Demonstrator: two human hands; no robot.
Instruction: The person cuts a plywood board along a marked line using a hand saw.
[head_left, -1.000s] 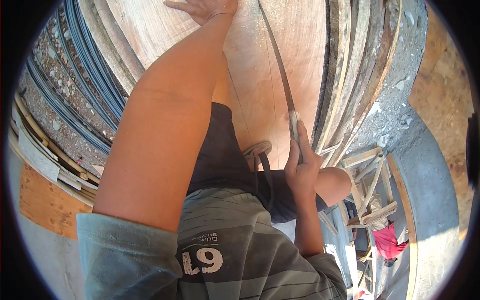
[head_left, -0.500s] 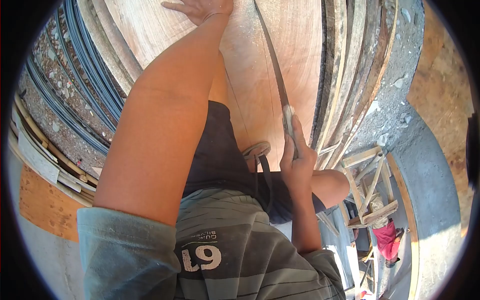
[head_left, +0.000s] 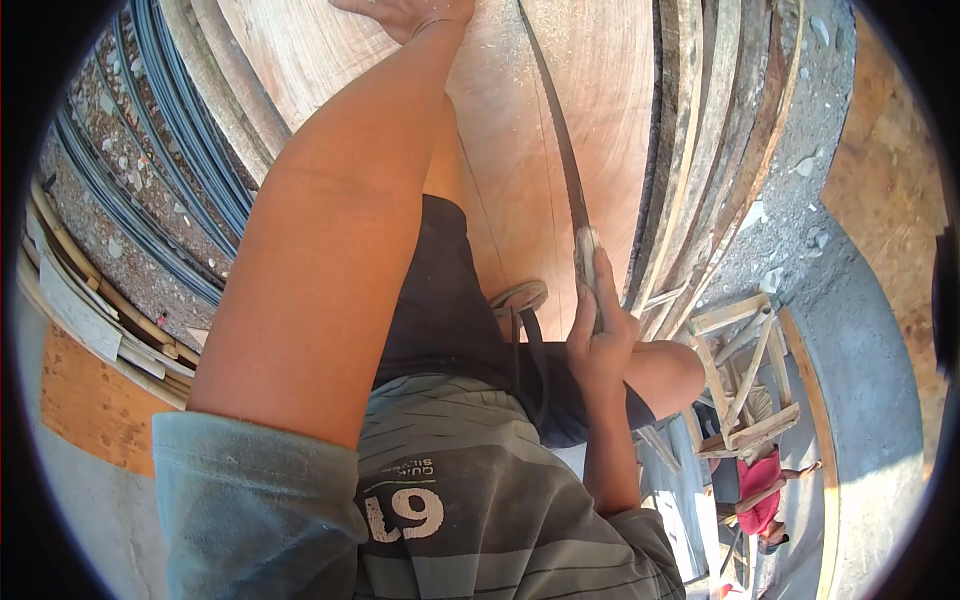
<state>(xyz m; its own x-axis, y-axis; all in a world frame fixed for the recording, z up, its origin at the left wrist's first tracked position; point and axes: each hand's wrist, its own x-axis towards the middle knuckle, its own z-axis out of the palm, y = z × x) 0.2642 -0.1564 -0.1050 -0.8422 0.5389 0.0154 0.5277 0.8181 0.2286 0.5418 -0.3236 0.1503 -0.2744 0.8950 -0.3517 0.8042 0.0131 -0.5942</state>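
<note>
A handsaw (head_left: 563, 140) with a long, thin, dark blade lies along a light brown wood sheet (head_left: 612, 120), its far end cut off by the top edge of the view. My right hand (head_left: 603, 340) is wrapped round the saw's pale, worn handle (head_left: 587, 250), close to my right knee. Pressed on the sheet at the top is my left hand (head_left: 415, 12), fingers stretched out and partly outside the view. Sawdust is scattered beside the blade. A thin dark line (head_left: 478, 190) runs down the sheet left of the saw. My sandalled foot (head_left: 520, 297) rests on the sheet.
Long timber boards (head_left: 700, 130) lie along the right side. Bundled dark rods (head_left: 185, 110) and rubble are at left, near bamboo poles (head_left: 110, 310). A wooden frame (head_left: 745, 370) stands at lower right, with a person in red (head_left: 760, 490) beyond it.
My right hand has drawn the saw slightly down toward my body. My left hand sits a little higher in view. The person in red has shifted, an arm now stretched out.
</note>
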